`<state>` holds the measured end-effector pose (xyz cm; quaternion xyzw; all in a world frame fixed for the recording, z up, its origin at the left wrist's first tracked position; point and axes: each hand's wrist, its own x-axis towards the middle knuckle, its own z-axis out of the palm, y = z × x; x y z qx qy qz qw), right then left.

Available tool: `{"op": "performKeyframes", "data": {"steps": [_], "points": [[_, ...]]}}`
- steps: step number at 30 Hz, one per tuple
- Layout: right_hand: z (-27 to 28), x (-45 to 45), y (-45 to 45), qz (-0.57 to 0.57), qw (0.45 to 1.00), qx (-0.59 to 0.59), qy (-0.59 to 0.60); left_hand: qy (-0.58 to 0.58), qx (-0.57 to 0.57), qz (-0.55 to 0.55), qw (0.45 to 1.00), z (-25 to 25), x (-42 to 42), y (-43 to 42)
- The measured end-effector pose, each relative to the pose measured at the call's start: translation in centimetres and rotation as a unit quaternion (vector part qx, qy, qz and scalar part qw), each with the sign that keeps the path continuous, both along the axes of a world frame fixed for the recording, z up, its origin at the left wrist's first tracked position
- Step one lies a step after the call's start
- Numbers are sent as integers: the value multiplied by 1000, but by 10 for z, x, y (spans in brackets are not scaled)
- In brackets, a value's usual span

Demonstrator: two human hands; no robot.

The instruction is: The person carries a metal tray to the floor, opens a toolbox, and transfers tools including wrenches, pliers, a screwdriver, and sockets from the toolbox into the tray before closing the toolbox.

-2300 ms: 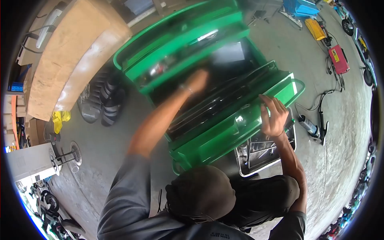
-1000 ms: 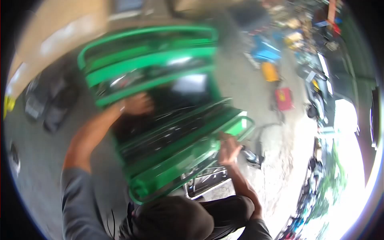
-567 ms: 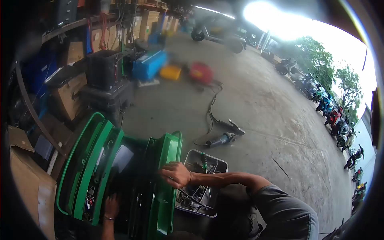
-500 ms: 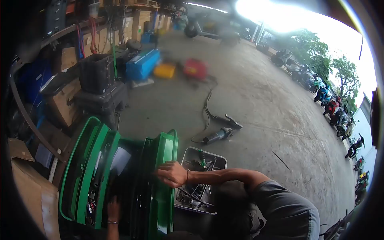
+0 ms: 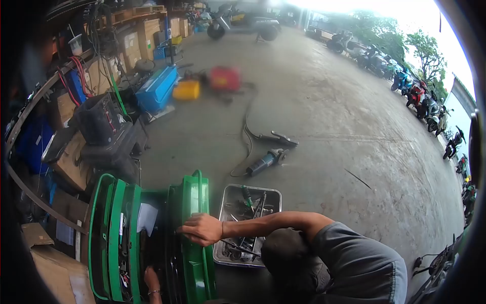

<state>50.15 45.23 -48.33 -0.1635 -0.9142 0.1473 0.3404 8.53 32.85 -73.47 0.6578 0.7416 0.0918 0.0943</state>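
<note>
The green toolbox [image 5: 195, 202] is lying open on the floor [image 5: 324, 152] at near left. Its long axis is running near to far; no front marking is showing, so you cannot tell which end leads. The toolbox is extending leftward from your right hand [image 5: 201, 229] and lying around your left hand [image 5: 152, 279]. Your right hand is touching the right-side compartment, fingers bent over its edge; grip force cannot be told. Your left hand is reaching into the dark centre section and is nearer the interior; whether it is grasping anything cannot be told. A white sheet [image 5: 147, 218] is lying inside, beyond the left hand. Just right of the toolbox, a metal tray [image 5: 263, 189] is holding loose tools, including a green-handled one [image 5: 247, 196]. Farther out, a corded power tool [image 5: 263, 163] is resting on the floor.
</note>
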Motion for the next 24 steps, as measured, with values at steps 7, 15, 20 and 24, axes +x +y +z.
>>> {"op": "performKeyframes", "data": {"steps": [7, 15, 20, 24], "points": [[-4, -3, -2, 4, 998, 3, 60, -142, -14, 207, 968, 9, 27, -20], [-6, -3, 0, 0, 997, 10, 79, -414, -138, 407, 802, 83, 86, 29], [-4, -3, 4, 0, 995, 19, 95, -359, -171, 404, 824, 118, 106, 39], [-8, -3, 1, -10, 997, -4, 72, -408, -88, 486, 768, 113, 102, 35]]}}
